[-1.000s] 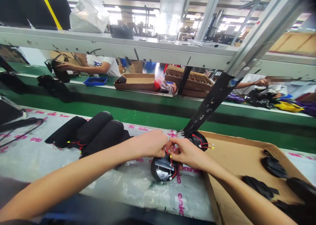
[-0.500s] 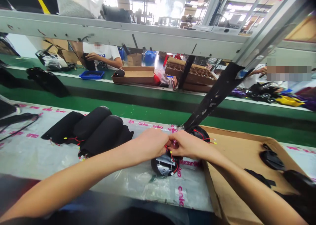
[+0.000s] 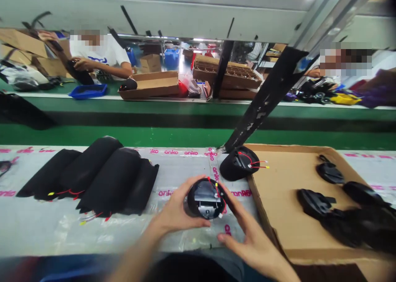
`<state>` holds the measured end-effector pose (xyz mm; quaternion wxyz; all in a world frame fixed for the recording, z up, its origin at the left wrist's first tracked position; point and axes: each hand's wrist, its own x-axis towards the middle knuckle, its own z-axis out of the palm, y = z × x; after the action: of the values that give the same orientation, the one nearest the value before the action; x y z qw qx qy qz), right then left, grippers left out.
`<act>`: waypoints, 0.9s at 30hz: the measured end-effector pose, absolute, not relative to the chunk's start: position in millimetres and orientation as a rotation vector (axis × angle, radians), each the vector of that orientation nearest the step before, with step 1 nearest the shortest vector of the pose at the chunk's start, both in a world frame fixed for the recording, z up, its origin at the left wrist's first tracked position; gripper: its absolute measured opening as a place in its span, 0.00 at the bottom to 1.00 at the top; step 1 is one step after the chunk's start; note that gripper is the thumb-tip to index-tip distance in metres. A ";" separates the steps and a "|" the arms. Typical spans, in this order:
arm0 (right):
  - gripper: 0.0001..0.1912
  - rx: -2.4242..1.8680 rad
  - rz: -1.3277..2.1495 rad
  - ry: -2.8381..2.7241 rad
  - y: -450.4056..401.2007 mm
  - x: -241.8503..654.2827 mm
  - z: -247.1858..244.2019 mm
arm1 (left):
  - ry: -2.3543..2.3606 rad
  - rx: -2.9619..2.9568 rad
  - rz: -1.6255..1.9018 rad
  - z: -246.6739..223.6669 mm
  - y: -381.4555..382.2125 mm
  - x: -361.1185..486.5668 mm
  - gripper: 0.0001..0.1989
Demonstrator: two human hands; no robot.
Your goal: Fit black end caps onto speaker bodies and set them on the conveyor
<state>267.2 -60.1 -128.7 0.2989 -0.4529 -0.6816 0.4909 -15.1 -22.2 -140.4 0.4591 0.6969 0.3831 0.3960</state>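
A black cylindrical housing [image 3: 206, 199] with red wires and small connectors on its end face stands on the plastic-covered bench. My left hand [image 3: 176, 210] is wrapped round its left side, thumb along the near edge. My right hand [image 3: 244, 232] is at its right side, thumb and fingers spread apart, the fingers along the housing's edge. Just beyond, another black cylinder [image 3: 239, 163] with red and white wires leans beside the carton. Several black fabric-covered cylinders [image 3: 108, 181] with wires at their near ends lie to the left.
A shallow cardboard tray [image 3: 278, 224] at the right holds black plastic parts [image 3: 315, 203]. A slanted black post [image 3: 262, 100] rises behind the bench. Across the green conveyor [image 3: 173, 137], a person in white handles a dark object beside a blue tray [image 3: 88, 91].
My hands have parted from their pinch over the wires and moved down to the sides of the housing. The camera view has tilted downward.
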 end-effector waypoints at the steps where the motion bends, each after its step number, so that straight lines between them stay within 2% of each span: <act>1: 0.49 -1.152 1.309 -1.768 -61.2 257.3 -141.2 | 0.910 1.693 1.038 -148.4 -18.1 -8.7 0.56; 3: 0.48 -1.005 1.306 -1.632 -55.2 234.0 -161.6 | 0.871 1.662 1.150 -159.4 -10.8 1.9 0.55; 6: 0.41 -0.861 1.224 -1.388 -38.3 201.4 -179.5 | 0.859 1.642 1.262 -166.7 -2.1 11.4 0.55; 14: 0.38 -0.977 1.043 -1.235 -41.1 159.9 -198.5 | 0.884 1.515 1.569 -163.6 -4.1 30.2 0.45; 19: 0.40 -0.934 0.975 -1.168 -52.3 151.5 -178.9 | 0.798 1.492 1.593 -149.5 -12.1 33.3 0.43; 27: 0.33 -1.000 1.129 -1.187 -59.5 154.0 -157.4 | 0.924 1.617 1.382 -153.2 -27.1 11.7 0.39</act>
<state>154.0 -59.5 -157.4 0.5737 -0.4268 -0.5065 0.4819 11.7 -27.1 -153.2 0.3997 0.6391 0.3653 0.5462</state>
